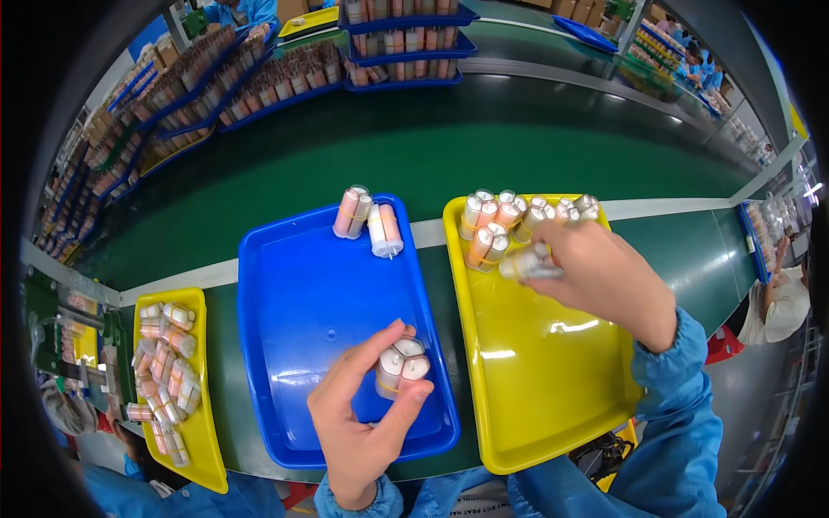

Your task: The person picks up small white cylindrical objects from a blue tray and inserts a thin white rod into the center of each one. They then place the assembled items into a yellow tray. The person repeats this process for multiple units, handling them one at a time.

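Green counter spreads beyond a blue tray; above that tray, the left hand curls its fingers round a candle bundle; right of that tray, the right hand pinches a blurred bundle over a yellow tray, apparently a placing step calling for steady release.

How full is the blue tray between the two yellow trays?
The blue tray is mostly bare: its floor shows, with two bundles at its far right corner.
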{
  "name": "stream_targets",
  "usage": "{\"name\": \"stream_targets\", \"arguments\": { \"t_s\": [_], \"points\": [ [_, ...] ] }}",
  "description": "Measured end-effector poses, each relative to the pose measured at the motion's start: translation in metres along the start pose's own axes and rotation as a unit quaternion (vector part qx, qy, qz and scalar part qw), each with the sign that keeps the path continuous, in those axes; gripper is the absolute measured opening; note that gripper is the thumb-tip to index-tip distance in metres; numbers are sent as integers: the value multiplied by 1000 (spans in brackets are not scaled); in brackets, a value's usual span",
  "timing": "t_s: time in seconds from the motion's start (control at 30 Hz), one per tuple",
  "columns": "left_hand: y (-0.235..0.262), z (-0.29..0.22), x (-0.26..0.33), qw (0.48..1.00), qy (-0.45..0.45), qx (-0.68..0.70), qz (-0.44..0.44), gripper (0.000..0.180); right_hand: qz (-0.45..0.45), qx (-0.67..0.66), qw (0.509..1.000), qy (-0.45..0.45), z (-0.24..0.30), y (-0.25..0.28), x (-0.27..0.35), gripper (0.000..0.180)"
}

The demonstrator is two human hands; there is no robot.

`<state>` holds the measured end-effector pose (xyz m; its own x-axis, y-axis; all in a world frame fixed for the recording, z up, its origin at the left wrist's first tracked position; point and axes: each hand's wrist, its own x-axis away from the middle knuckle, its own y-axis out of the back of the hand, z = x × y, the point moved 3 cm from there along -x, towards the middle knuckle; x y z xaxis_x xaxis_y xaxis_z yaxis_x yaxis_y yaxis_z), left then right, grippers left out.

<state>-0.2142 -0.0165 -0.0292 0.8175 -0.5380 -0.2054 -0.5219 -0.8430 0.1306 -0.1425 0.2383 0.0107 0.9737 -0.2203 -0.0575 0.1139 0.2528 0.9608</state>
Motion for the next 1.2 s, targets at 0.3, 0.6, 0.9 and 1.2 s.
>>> {"name": "stream_targets", "arguments": {
  "t_s": [0.3,0.6,0.9,1.2],
  "points": [
    [-3,3,7,986,38,163,-30,49,61,21,998,5,-14,-15,-37,34],
    [8,0,15,950,17,300,-83,52,-38,-34,997,-58,21,23,-11,57],
    [15,-12,24,934,-87,330,-109,46,130,-247,923,265,121,26,-17,62],
    [24,4,29,924,88,371,15,51,266,-366,820,350,133,-6,-31,45]
  ]
}}
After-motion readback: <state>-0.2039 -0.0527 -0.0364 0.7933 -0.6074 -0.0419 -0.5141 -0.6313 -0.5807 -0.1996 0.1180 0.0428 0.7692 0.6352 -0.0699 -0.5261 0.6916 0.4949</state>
